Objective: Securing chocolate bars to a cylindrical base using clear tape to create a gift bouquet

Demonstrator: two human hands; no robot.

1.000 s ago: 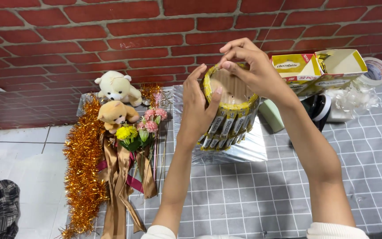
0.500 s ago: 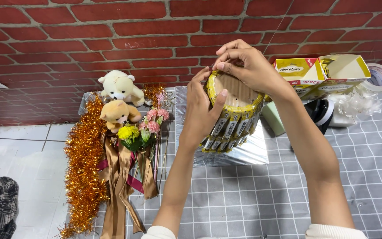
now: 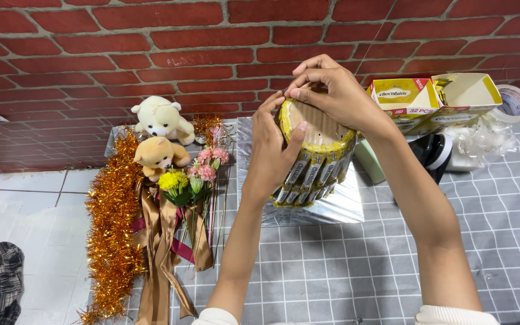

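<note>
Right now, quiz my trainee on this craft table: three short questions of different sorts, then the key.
1. True or false: both hands touch the round drum ringed with snack sticks.
2. Which toy lies nearer the brick wall: A) white teddy bear B) tan teddy bear?
3. What lies along the left edge of the bouquet items?

Key:
1. True: left hand at its side, right hand at its top rim.
2. A.
3. Gold tinsel garland.

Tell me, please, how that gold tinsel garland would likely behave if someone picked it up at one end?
The gold tinsel garland would probably hang limp, since it lies in a loose wavy strand. It looks fluffy and thin, so likely very light. Its strands might snag the satin ribbons touching it.
</note>
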